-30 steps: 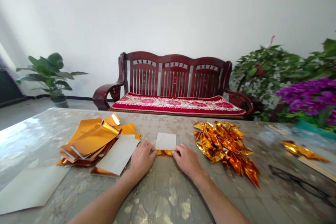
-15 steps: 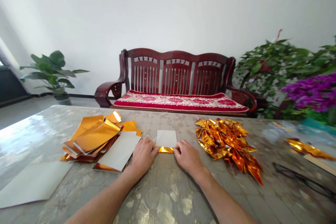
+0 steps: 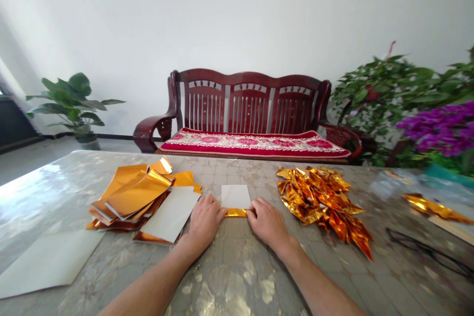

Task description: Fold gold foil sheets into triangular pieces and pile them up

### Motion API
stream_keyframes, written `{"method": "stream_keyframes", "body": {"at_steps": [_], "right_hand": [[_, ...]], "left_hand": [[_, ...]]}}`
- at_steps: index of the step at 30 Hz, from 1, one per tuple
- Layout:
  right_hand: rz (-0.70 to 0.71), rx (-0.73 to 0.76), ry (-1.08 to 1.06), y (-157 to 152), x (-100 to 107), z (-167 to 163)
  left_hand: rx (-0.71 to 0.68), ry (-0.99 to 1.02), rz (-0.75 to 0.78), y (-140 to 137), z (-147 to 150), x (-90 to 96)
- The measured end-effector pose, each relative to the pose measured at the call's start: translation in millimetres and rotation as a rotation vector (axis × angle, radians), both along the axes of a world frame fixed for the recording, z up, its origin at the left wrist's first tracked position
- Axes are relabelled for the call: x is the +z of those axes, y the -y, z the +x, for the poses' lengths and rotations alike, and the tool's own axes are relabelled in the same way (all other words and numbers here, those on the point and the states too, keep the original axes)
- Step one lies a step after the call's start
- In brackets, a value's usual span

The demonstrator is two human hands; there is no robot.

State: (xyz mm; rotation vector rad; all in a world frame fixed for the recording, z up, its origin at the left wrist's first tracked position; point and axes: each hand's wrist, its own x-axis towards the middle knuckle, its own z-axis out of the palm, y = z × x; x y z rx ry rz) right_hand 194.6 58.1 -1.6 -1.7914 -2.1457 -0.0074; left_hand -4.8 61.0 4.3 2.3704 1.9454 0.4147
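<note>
The left hand (image 3: 206,218) and the right hand (image 3: 267,221) hold a paper sheet (image 3: 236,195) by its golden edge (image 3: 236,213). Left of this sheet lies a foil-paper stack (image 3: 138,191), right of it a foil heap (image 3: 319,198), beyond it a bench (image 3: 250,108).

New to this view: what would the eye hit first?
Probably the red bench by the wall, beyond the table. Then the shiny gold heap to the right and gold sheets to the left. Between them, left hand and right hand hold the ends of a partly folded paper.
</note>
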Motion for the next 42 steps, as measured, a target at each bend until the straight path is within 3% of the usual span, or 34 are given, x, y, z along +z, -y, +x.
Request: {"method": "stream_keyframes", "body": {"at_steps": [12, 23, 42], "right_hand": [[0.005, 0.002, 0.011, -4, -3, 2], [-0.019, 0.124, -0.018, -8, -6, 19], [-0.133, -0.017, 0.007, -11, 8, 4]], "left_hand": [[0.002, -0.080, 0.026, 0, 2, 1.0], [0.006, -0.042, 0.013, -2, 1, -1.0], [0.041, -0.078, -0.005, 2, 6, 4.6]]}}
